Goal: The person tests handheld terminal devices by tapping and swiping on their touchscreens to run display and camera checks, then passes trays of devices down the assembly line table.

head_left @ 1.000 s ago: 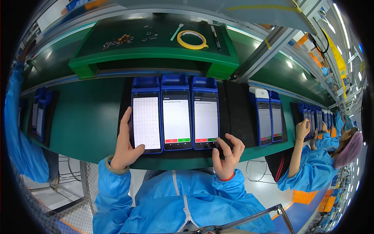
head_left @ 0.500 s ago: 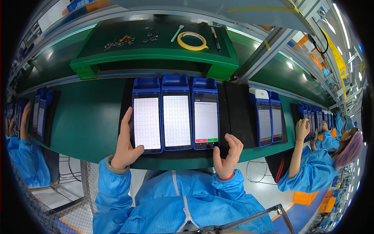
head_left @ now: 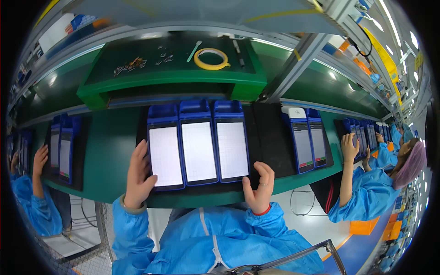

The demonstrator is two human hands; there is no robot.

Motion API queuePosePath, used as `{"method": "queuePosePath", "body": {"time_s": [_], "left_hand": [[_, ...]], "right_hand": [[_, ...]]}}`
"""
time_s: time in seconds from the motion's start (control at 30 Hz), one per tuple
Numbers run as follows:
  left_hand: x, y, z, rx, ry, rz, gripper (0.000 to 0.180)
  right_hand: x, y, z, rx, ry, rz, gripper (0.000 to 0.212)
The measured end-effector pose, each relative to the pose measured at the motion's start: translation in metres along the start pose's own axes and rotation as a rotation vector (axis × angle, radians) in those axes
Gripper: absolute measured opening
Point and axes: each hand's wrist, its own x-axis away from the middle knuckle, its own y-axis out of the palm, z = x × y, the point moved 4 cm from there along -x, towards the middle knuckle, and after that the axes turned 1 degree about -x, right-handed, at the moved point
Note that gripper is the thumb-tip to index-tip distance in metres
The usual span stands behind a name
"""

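Three blue handheld payment terminals lie side by side, screens up: the left terminal (head_left: 166,158), the middle terminal (head_left: 199,151) and the right terminal (head_left: 232,151). All three screens glow white, with faint grid lines on the middle one. Along the outer edge of the left terminal rests my left hand (head_left: 140,178), open, its thumb at the lower left corner. My right hand (head_left: 259,189) is open too, fingers loosely curved, with the thumb against the lower right corner of the right terminal. Neither hand grips anything.
Behind stands a green raised shelf (head_left: 172,81) with yellow tape (head_left: 211,59), a pen (head_left: 239,52), a pale green stick (head_left: 194,51) and small parts. To the right, two more terminals (head_left: 303,144) lie on a black mat (head_left: 275,158). Co-workers sit on both sides.
The right terminal's screen went from a page with red and green buttons to plain white. Grids on the other two have faded. The view shifted slightly; my hands stay by the outer terminals.
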Motion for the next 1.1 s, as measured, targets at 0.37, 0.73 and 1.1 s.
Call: {"method": "queuePosePath", "body": {"time_s": [0.37,0.73,1.1], "left_hand": [[-0.024,-0.048,-0.040,-0.185,0.021,0.128,0.057],[-0.111,-0.150,-0.149,0.091,-0.132,0.015,0.043],[-0.108,-0.023,-0.042,-0.176,-0.221,-0.104,0.049]], "right_hand": [[0.012,-0.045,0.043,0.180,-0.142,0.236,0.042],[0.029,-0.037,0.052,0.059,-0.181,0.363,0.031],[0.041,-0.018,0.050,0.015,-0.231,0.413,0.029]]}}
